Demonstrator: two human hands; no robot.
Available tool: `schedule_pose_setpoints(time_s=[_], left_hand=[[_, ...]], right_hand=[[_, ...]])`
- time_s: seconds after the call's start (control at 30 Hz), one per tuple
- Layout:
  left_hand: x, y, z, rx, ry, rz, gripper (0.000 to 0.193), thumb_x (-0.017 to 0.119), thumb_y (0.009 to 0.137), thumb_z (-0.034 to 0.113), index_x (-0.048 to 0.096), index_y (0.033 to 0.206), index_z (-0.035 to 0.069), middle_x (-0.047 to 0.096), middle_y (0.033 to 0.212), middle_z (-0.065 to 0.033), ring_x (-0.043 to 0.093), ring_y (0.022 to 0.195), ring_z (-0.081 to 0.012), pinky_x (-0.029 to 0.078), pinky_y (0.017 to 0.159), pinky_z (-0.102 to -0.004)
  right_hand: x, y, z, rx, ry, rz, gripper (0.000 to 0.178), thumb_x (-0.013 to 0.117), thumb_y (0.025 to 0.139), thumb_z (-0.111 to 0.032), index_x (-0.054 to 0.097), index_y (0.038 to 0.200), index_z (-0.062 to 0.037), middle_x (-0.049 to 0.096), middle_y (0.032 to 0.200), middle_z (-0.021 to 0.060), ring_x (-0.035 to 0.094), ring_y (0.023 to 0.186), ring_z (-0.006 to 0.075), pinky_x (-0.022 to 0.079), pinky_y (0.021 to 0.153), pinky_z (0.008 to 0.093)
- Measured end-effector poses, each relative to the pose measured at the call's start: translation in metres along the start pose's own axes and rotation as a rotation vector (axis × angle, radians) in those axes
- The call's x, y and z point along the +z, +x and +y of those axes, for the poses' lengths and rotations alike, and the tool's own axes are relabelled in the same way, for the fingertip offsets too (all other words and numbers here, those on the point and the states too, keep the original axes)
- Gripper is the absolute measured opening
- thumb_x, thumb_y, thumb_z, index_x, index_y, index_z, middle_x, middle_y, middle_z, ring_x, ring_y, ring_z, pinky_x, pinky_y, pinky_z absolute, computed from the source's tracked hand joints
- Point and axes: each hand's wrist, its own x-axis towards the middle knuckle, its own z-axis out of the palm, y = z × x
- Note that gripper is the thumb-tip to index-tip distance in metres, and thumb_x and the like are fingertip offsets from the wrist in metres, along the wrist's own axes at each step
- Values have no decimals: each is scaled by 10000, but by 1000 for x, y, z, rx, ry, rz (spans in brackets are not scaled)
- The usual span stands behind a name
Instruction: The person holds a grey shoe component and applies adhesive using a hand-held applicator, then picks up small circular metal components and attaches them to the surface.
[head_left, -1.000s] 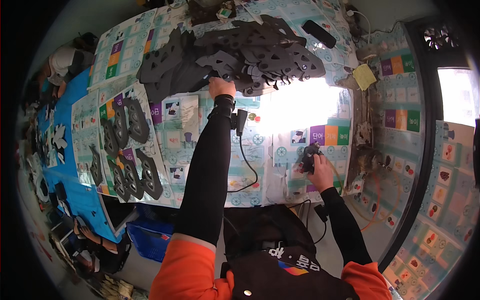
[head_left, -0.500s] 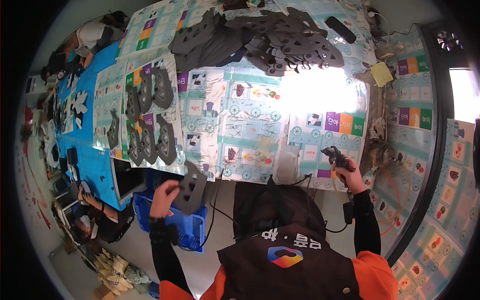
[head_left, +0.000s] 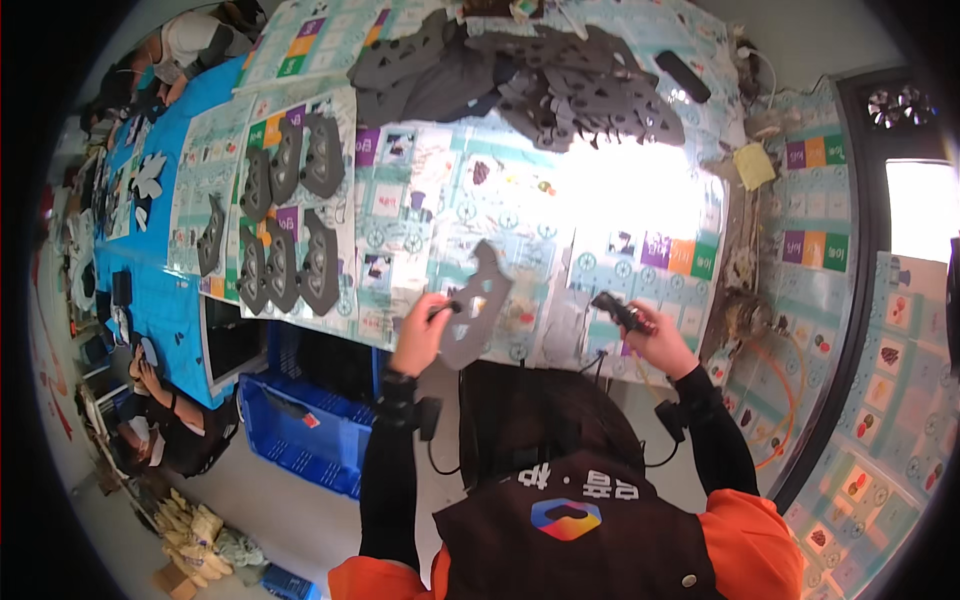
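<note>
My left hand (head_left: pixel 418 332) is closed on the near end of a dark grey, curved flat cut piece with holes (head_left: pixel 487 303), tilted above the table's front edge. Small and black, something by its fingertips is too unclear to name. To the right, my right hand (head_left: pixel 664 343) grips a black spray gun (head_left: pixel 622 312) whose front points left toward the piece. A gap separates tool and piece. On the left part of the table, several similar grey pieces (head_left: pixel 320 262) lie in two rows, with one more piece (head_left: pixel 211 237) apart at their left.
Grey pieces form a large heap (head_left: pixel 580 85) at the table's far side. A black oblong object (head_left: pixel 683 77) lies beside it. Below the table stands a blue crate (head_left: pixel 300 435). Orange hose (head_left: pixel 797 400) hangs at right. Other people sit by the blue-covered table (head_left: pixel 165 295).
My left hand has carried the grey piece right and up from over the crate to the table's front edge. My right hand has shifted left, turning the spray gun's front toward the piece.
</note>
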Motion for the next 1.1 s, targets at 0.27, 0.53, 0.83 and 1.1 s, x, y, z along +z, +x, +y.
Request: schedule_pose_setpoints(time_s=[0.27,0.53,0.83,1.1], left_hand=[[86,62,-11,-72,250,-37,311,782,899,251,649,1091,46,734,1032,-175,695,932,-393,538,788,-455],[78,56,-26,-107,186,62,282,849,826,177,658,946,8,723,903,-139,699,802,-281,547,724,-382],[69,61,-34,-66,16,-14,282,839,824,200,667,992,53,702,911,-95,674,764,-256,529,688,-382],[71,57,-42,-68,35,26,289,849,794,147,667,1010,85,681,900,-63,657,751,-236,520,686,-369]], right_hand=[[22,12,-53,36,-226,-97,571,713,872,-188,579,1378,39,748,1029,173,708,870,230,546,813,346],[68,46,-73,-54,-265,-264,381,656,827,-154,634,1180,-15,724,908,144,697,861,296,527,821,380],[101,71,-73,-82,-472,-322,499,687,832,-129,598,1296,30,703,868,83,627,804,154,504,795,315],[116,84,-78,-92,-439,-292,441,647,820,-129,604,1240,-2,655,850,182,627,824,319,503,780,400]])
